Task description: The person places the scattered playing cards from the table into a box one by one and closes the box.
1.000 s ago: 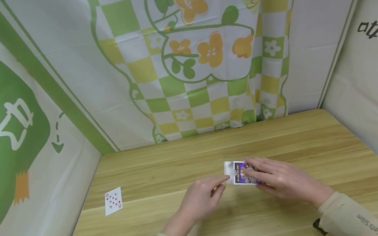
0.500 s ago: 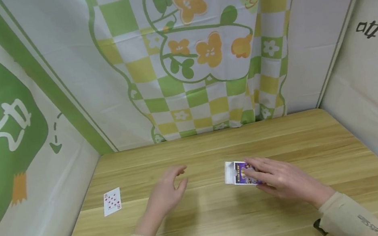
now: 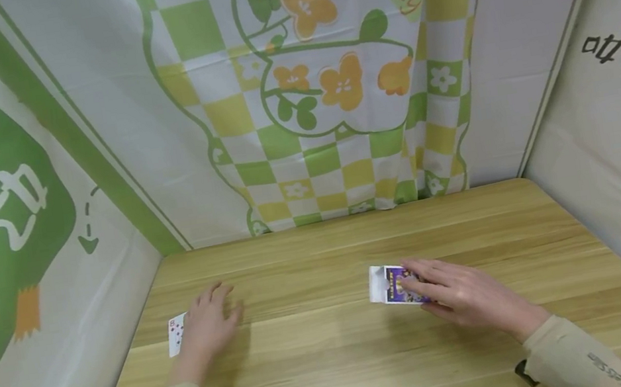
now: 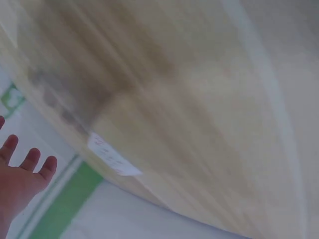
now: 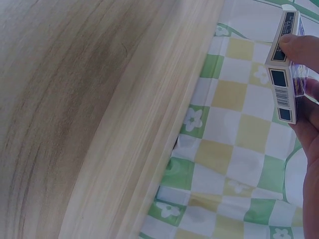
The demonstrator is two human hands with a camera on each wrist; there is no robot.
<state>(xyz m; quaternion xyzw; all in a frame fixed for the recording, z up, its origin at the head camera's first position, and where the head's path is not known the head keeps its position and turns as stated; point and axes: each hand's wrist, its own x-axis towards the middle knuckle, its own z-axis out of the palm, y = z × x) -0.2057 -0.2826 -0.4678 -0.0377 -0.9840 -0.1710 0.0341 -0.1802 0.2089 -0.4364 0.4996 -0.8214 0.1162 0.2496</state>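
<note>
In the head view my right hand (image 3: 470, 295) grips a purple playing-card box (image 3: 396, 292) with its white flap (image 3: 377, 284) open toward the left. The right wrist view has the box's barcode end (image 5: 282, 96) and my thumb (image 5: 300, 49) pressing its dark side. At the left of the table, an eight of diamonds (image 3: 175, 338) lies face up, partly covered in the head view by my left hand (image 3: 208, 327). That hand holds nothing; its fingers are spread and slightly bent in the left wrist view, apart from the blurred card (image 4: 110, 156).
The wooden table (image 3: 310, 354) runs back to a hanging cloth (image 3: 338, 176) with green and yellow checks. Printed fabric walls close in the left (image 3: 110, 223) and right (image 3: 591, 178) sides.
My left hand has left the box's flap and swung left across the table to the card. My right hand and the box have stayed in place.
</note>
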